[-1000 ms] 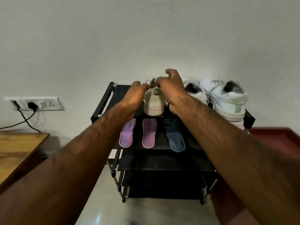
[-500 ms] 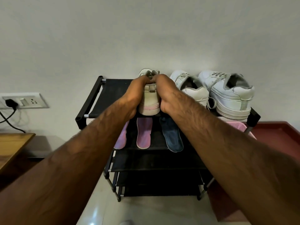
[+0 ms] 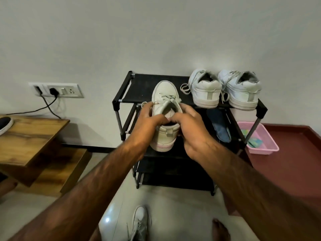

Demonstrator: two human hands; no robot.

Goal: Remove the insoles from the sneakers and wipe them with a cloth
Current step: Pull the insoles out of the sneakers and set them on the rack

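Observation:
I hold a cream sneaker with a pink sole stripe [image 3: 164,136] in the air in front of the black shoe rack [image 3: 121,100], heel toward me. My left hand [image 3: 149,119] grips its left side and my right hand [image 3: 189,126] grips its right side, fingertips of both meeting at the shoe's opening. A dark blue insole [image 3: 219,126] lies on the rack's second shelf. The insole inside the held sneaker is hidden. Two white sneakers [image 3: 205,89] [image 3: 241,91] stand on the top shelf at the right.
A pink basket [image 3: 265,145] with a green-blue item stands on the red floor right of the rack. Another pale sneaker [image 3: 140,221] lies on the floor below, beside a bare foot [image 3: 220,228]. A wooden bench [image 3: 29,136] is at the left, under a wall socket with a cable [image 3: 57,90].
Both hands lifted the cream sneaker off the top shelf and drew it toward me and down. The view tilted lower, so the floor sneaker, foot and pink basket appear.

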